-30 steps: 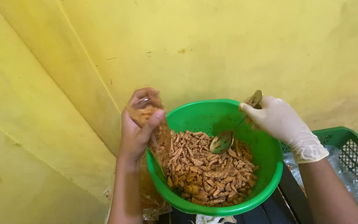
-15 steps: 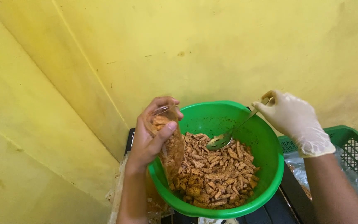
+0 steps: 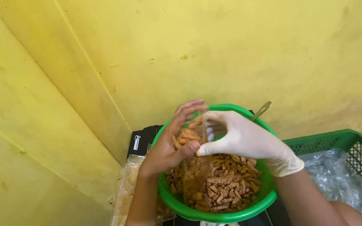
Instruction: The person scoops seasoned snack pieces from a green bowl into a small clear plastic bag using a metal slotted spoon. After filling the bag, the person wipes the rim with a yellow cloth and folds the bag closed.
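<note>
Head camera first, and it was our only view: we looked down over a green bowl point(image 3: 214, 211) heaped with brown fried snack sticks point(image 3: 227, 184), set against a yellow wall point(image 3: 231, 50). Our bare left hand point(image 3: 170, 146) gripped a small clear bag point(image 3: 191, 142) by its mouth, fingers curled round it, the bag hanging over the bowl and already part-filled with sticks. Our gloved right hand point(image 3: 244, 140) met it there, thumb and fingertips pinching the bag's far edge, so both hands were closed on the same bag. A metal spoon handle point(image 3: 261, 110) stuck up behind the glove, resting in the bowl; we couldn't tell whether anything touched it. A green crate point(image 3: 348, 144) with crumpled clear plastic point(image 3: 336, 171) sat to the right. Risk as we judged it: the thin bag could slip or tear under that two-sided pinch, and sticks would spill past the rim onto the dark box point(image 3: 141, 140) beside it.
</note>
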